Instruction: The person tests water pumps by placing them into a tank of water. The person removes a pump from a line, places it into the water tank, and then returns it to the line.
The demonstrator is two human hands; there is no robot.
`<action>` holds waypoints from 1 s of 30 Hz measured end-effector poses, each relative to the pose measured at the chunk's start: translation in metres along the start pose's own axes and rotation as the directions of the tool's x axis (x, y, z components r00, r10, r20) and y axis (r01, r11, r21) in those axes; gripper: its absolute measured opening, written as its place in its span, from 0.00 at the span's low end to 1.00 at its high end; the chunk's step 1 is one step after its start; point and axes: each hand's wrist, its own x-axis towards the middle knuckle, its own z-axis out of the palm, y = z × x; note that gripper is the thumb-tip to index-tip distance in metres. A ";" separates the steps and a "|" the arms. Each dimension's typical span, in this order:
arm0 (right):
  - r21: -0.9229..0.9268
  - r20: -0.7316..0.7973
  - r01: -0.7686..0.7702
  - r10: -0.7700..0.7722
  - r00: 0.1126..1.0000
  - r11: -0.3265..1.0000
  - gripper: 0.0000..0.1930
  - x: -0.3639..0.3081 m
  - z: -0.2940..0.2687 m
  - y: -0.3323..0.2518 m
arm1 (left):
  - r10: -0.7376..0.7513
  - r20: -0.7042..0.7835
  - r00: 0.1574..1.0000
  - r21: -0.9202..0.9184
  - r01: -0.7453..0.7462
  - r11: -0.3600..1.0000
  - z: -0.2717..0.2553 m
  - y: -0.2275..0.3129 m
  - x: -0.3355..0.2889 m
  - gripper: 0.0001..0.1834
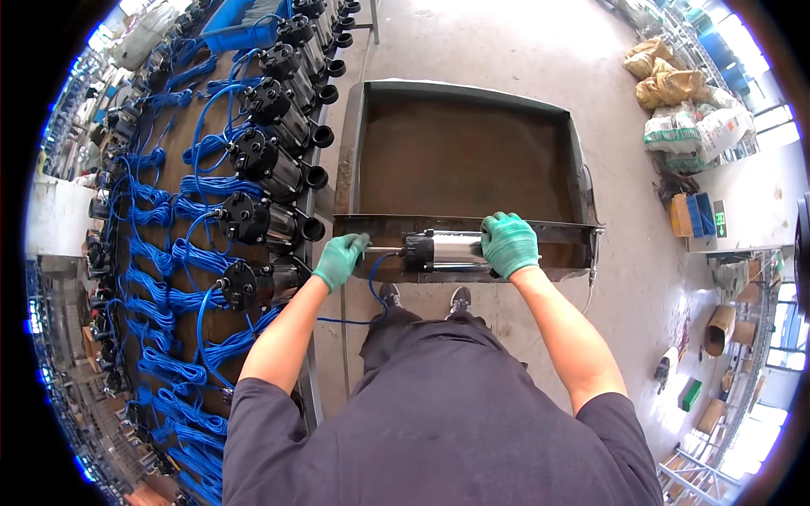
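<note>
A pump (451, 251) with a shiny metal cylinder and a black left end lies level over the near part of a metal tank (464, 87). My right hand (510, 243), in a green glove, is wrapped over the right end of its cylinder. My left hand (341, 260), gloved the same way, is closed around a thin metal rod (384, 250) at the pump's black end. A blue cable (374, 287) hangs from that end and runs left below my left forearm. The pump's far right end is partly hidden by my right hand.
Brown liquid (464, 156) fills the tank, and a dark bar (472, 226) crosses its near side. On the left, a long table holds a row of similar pumps (268, 164) with coiled blue cables (152, 287) and a blue bin (240, 34). Sacks (696, 126) stand at the right.
</note>
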 end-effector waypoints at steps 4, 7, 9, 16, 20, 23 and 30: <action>0.003 -0.004 -0.003 0.003 1.000 1.000 0.07 0.000 0.001 0.000 | -0.423 0.113 0.899 -0.335 0.435 0.836 0.007 0.011 0.010 0.25; 0.007 -0.014 0.005 -0.005 1.000 1.000 0.06 0.002 0.000 -0.002 | -0.123 0.007 0.992 -0.280 0.120 0.953 0.004 -0.007 -0.005 0.18; 0.000 -0.012 -0.009 0.009 1.000 1.000 0.06 -0.002 0.000 0.005 | 0.233 -0.003 0.973 -0.146 -0.231 0.962 0.001 0.018 -0.024 0.20; 0.011 -0.015 0.011 -0.011 1.000 1.000 0.06 0.000 -0.001 0.000 | -0.280 0.125 0.952 -0.203 0.301 0.932 -0.008 0.023 -0.001 0.23; 0.031 -0.024 0.007 -0.006 1.000 1.000 0.06 -0.001 -0.001 0.001 | -0.364 0.136 0.921 -0.382 0.388 0.839 0.002 0.021 -0.001 0.25; 0.040 -0.030 0.006 -0.005 1.000 0.999 0.06 0.000 0.000 0.002 | 0.078 -0.109 0.991 -0.302 -0.107 0.947 0.016 -0.002 -0.020 0.19; 0.039 -0.039 0.018 -0.017 0.999 0.999 0.05 -0.001 0.004 0.004 | 0.040 -0.075 0.996 -0.207 -0.054 0.977 0.010 -0.004 -0.011 0.16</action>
